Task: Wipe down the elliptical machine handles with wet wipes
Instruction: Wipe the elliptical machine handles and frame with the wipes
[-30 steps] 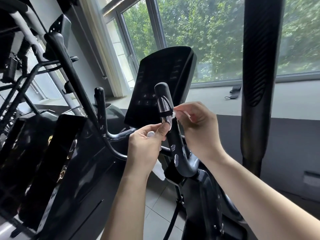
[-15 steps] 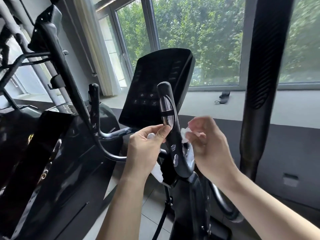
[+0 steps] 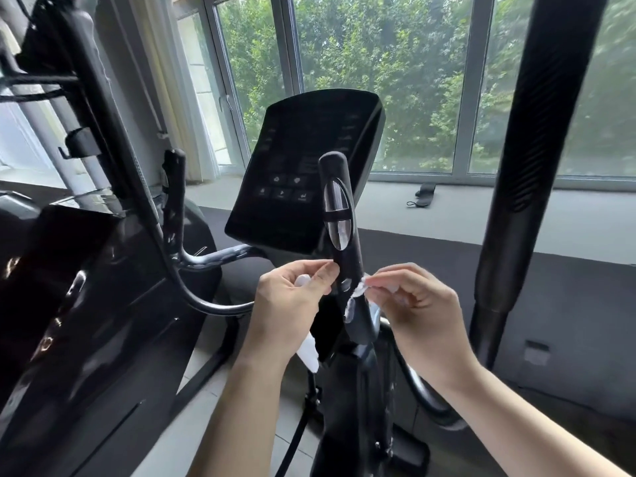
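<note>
A black fixed handle with silver pulse sensors stands upright in front of the dark console. A white wet wipe is wrapped around the handle's lower part, and its tail hangs down at the left. My left hand pinches the wipe's left end against the handle. My right hand pinches the wipe's right end just right of the handle. A second fixed handle stands to the left. A tall black moving arm rises at the right.
Another black machine fills the left side. A window sill behind the console carries a small dark strap. Tiled floor shows below my arms, between the machines.
My right hand has slid down the handle from the sensor area to its lower part, drawing the wipe with it. My left hand stayed at about the same place. The view shifted left.
</note>
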A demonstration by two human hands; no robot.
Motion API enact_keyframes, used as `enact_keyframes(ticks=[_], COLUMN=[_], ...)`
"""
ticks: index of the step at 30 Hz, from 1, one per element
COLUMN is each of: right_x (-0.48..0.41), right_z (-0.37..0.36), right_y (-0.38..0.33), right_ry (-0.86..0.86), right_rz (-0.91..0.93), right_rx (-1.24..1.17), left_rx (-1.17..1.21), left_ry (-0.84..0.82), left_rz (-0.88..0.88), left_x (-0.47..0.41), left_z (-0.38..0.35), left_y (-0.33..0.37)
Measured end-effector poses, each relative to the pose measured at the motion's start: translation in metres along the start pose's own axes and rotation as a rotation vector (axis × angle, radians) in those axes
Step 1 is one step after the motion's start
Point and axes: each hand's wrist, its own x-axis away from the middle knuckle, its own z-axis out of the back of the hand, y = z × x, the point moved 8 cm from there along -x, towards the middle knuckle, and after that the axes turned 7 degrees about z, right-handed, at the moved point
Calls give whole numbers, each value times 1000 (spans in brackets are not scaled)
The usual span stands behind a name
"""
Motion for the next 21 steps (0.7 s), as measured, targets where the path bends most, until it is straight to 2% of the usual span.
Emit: enact_keyframes(ticks=[5, 9, 15, 21], right_x=[-42, -26, 33, -22], right_z=[-6, -13, -2, -12], right_y=[-20, -20, 9, -18], right_ry=[85, 46, -6, 53], right_rz=[45, 123, -36, 76], right_rx=[-25, 25, 19, 29], left_rx=[44, 53, 44, 68], left_ry=[-24, -38, -44, -55], left_rz=[-2, -2, 7, 14], left_x=[-2, 0, 0, -2], left_z=[-1, 0, -1, -3], left_y=[-2, -2, -10, -11])
